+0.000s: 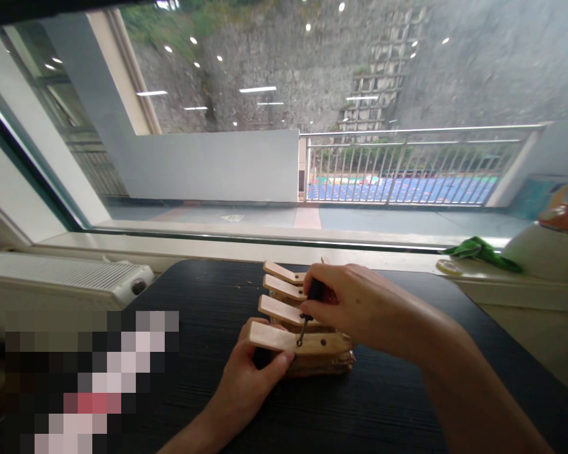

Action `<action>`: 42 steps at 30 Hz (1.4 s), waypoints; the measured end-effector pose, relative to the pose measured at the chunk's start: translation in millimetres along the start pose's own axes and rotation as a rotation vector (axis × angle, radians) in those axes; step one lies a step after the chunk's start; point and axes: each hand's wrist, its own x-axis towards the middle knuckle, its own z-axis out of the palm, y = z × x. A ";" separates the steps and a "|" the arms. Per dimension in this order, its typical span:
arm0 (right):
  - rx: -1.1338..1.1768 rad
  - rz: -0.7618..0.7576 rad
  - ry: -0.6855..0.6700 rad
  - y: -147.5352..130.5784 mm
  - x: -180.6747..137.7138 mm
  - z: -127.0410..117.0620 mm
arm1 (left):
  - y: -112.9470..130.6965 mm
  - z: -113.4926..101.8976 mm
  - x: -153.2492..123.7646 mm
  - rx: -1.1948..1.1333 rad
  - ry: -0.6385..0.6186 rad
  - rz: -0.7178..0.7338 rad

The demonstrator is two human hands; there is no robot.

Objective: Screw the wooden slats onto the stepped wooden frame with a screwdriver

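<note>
A wooden assembly (296, 315) of several light slats fanned out over a darker base sits on a black table (208, 302). My left hand (248, 384) grips the near end of the front slat, thumb on top. My right hand (355, 302) is closed round a small screwdriver (309, 307) with a black handle. Its tip stands on the front slat at a screw.
Beyond the table's far edge runs a window sill with a green cloth (478, 249), a roll of tape (447, 266) and a white and orange object (553, 236). A white radiator (76, 277) is at the left. A blurred patch covers the lower left.
</note>
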 end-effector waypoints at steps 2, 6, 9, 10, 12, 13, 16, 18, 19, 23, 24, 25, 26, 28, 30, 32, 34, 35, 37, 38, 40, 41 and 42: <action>-0.006 0.000 0.005 -0.6 -1.2 0.0 | 0.2 -0.1 -0.1 -0.006 0.009 0.001; 0.028 0.011 -0.013 -3.1 -5.1 -3.2 | 1.1 -1.3 -0.3 0.011 -0.010 0.069; 0.038 0.012 -0.044 -3.9 -5.8 -5.3 | 0.6 -1.6 -0.2 0.020 0.015 0.073; 0.037 0.009 -0.050 -3.9 -5.4 -5.6 | 0.1 -1.5 -0.2 0.020 0.024 0.070; 0.035 -0.002 -0.046 -3.5 -4.1 -5.7 | -0.7 -0.9 -0.3 0.018 0.027 0.057; 0.033 -0.006 -0.042 -3.3 -3.3 -5.5 | -0.8 -0.5 -0.4 0.014 0.025 0.042; 0.017 0.006 -0.031 -2.2 -1.5 -4.3 | 0.4 0.3 -0.8 -0.004 0.014 -0.016; 0.003 0.017 -0.025 -1.5 -1.3 -3.2 | 2.0 0.4 -0.8 -0.013 0.004 -0.028; -0.001 0.017 -0.015 -1.1 -1.7 -2.8 | 2.7 0.4 -0.8 -0.015 -0.001 -0.023; 0.030 0.016 0.005 -0.5 -5.7 -3.6 | 3.4 -0.2 -0.2 -0.022 0.003 -0.010; 0.043 0.017 -0.001 -0.5 -6.8 -4.3 | 3.3 -0.3 -0.1 -0.020 0.003 -0.014; 0.051 0.015 -0.010 -0.6 -7.6 -5.2 | 3.1 -0.4 0.0 -0.017 0.003 -0.018; 0.054 0.009 -0.019 -0.8 -8.0 -5.9 | 3.1 -0.5 -0.1 -0.015 0.004 -0.021; 0.044 -0.006 -0.028 -1.2 -7.6 -6.9 | 3.5 -0.5 -0.3 -0.015 0.008 -0.027; 0.030 -0.003 -0.036 -1.3 -5.7 -6.7 | 3.9 -0.3 -0.7 -0.027 0.022 -0.031; 0.017 0.013 -0.039 -0.9 -3.3 -5.4 | 3.5 -0.2 -1.1 -0.036 0.029 -0.026; -0.002 0.021 -0.027 -0.6 -1.5 -3.8 | 2.3 -0.2 -1.1 -0.037 0.023 -0.010; -0.012 0.018 -0.018 -0.6 -1.1 -3.1 | 1.6 -0.2 -1.0 -0.034 0.017 -0.001; -0.026 0.011 -0.002 -1.1 -1.8 -2.2 | 0.4 -0.2 -0.6 -0.024 0.006 0.010; -0.026 0.009 0.002 -1.6 -2.7 -2.1 | 0.2 -0.2 -0.5 -0.020 0.004 0.009; -0.014 0.009 -0.001 -2.8 -4.9 -2.4 | 0.7 -0.1 -0.2 -0.014 0.000 0.004; -0.007 0.011 -0.006 -3.4 -5.9 -2.7 | 1.3 -0.2 -0.2 -0.014 0.001 0.001; 0.000 0.011 -0.013 -3.9 -6.7 -3.1 | 2.1 -0.2 -0.2 -0.016 0.003 -0.002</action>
